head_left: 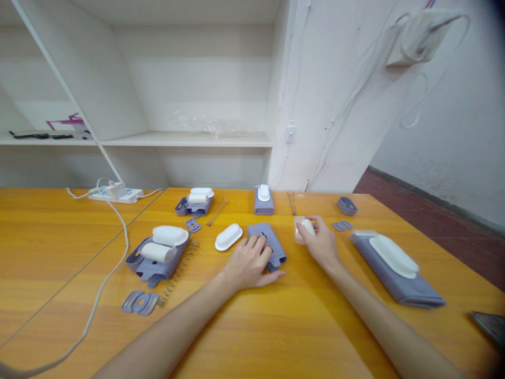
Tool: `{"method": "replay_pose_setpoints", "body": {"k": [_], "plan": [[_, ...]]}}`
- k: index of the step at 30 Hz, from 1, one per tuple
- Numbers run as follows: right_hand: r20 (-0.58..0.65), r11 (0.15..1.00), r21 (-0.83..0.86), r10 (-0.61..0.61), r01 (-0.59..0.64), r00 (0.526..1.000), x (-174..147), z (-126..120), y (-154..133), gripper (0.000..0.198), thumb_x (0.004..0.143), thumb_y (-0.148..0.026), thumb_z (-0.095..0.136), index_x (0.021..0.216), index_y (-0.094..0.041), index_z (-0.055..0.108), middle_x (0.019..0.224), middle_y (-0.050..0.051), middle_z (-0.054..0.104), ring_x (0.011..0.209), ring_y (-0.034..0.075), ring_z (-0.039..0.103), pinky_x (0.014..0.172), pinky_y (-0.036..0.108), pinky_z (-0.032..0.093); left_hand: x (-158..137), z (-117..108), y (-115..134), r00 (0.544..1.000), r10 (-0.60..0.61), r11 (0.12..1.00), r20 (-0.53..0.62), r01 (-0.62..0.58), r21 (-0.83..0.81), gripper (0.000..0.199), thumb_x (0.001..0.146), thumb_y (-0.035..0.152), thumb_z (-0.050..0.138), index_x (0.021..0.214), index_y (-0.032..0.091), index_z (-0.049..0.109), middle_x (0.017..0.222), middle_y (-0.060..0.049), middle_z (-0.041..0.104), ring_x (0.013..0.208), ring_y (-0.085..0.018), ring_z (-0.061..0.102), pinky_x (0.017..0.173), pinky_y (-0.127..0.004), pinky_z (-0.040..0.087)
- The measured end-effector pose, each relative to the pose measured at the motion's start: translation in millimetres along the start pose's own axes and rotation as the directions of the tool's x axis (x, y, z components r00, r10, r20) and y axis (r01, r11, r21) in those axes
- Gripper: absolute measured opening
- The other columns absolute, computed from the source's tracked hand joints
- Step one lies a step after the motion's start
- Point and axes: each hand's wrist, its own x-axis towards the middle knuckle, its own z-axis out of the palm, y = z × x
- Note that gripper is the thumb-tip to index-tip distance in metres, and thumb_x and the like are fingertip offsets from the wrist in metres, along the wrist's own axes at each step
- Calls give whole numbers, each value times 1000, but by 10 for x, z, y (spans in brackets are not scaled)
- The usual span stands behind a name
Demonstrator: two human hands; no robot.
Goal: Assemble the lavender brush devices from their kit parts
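Note:
Near the middle of the table my left hand (252, 262) rests on a purple-grey plastic case (276, 245), fingers bent over its top and thumb stretched out to the side. Closed around a small white rounded piece (307, 227) is my right hand (322, 243). A pale translucent piece (299, 231) shows beside and under that white piece; whether the two are joined I cannot tell. Left of the case lies a white oval ridged part (229, 237), apart from both hands. Behind the case stands another purple-grey case (264, 207) with a white ridged part on it.
To the left are purple-grey housings (158, 271) with white parts, a metal spring (179, 276) and flat slotted pieces (140, 302). A long case (398, 281) lies at right, near a dark flat object (489, 326). A white cable (104, 284) crosses the table from a power strip (116, 193).

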Motion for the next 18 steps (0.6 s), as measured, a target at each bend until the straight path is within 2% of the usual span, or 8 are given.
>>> {"method": "replay_pose_setpoints", "body": {"k": [2,5,7,9,12,14,15,18], "plan": [[55,951,-295,-80,93,995,50,-72,9,39,77,-52,51,100,-20,57,83,8,66,74,24,61,62,31,41,9,-4,0,999,-49,999,12,49,-13,51,80,61,40,90,13,57,106,-18,57,106,-33,50,85,-44,44],[133,815,-561,-80,142,988,105,-144,8,35,81,-50,45,97,-21,58,86,10,66,74,26,63,58,31,38,25,-29,6,993,-116,993,37,117,-24,38,81,49,44,90,14,55,109,-17,56,110,-32,49,87,-44,44],[155,735,-661,-62,150,986,126,-178,6,35,83,-49,42,92,-21,59,81,10,66,70,26,63,56,31,37,27,-47,-5,990,-120,992,69,123,-35,29,79,37,47,96,14,55,113,-16,55,114,-31,46,88,-43,44],[149,664,-730,-77,162,986,131,-211,-4,36,84,-49,41,89,-19,59,78,11,64,67,27,63,53,30,36,22,-55,-32,991,-99,993,94,104,-53,34,75,28,49,106,15,52,119,-15,53,119,-31,43,90,-44,43],[89,595,-785,-166,171,982,113,-257,-45,35,87,-45,38,91,-16,58,82,13,62,64,26,62,51,29,34,9,-31,-85,992,-92,992,89,99,-80,44,72,22,50,115,15,49,124,-14,52,121,-31,42,93,-45,42],[33,610,-773,-235,174,971,99,-268,-85,34,89,-41,36,96,-16,57,88,13,61,63,24,61,51,29,33,2,10,-119,992,-113,989,56,117,-89,41,72,16,49,112,14,51,123,-13,54,119,-30,44,93,-44,42],[6,643,-744,-265,182,964,95,-262,-104,33,89,-39,35,99,-16,57,91,13,61,64,23,61,51,29,34,-2,35,-136,992,-124,988,29,126,-93,38,72,12,48,110,14,52,121,-13,56,118,-29,46,93,-44,42],[-71,820,-517,-327,246,942,84,-194,-141,30,88,-38,39,102,-17,55,96,12,61,76,23,61,59,30,39,-19,108,-194,988,-126,984,-86,114,-136,32,73,3,43,99,16,56,112,-9,62,111,-25,52,90,-41,44]]}}
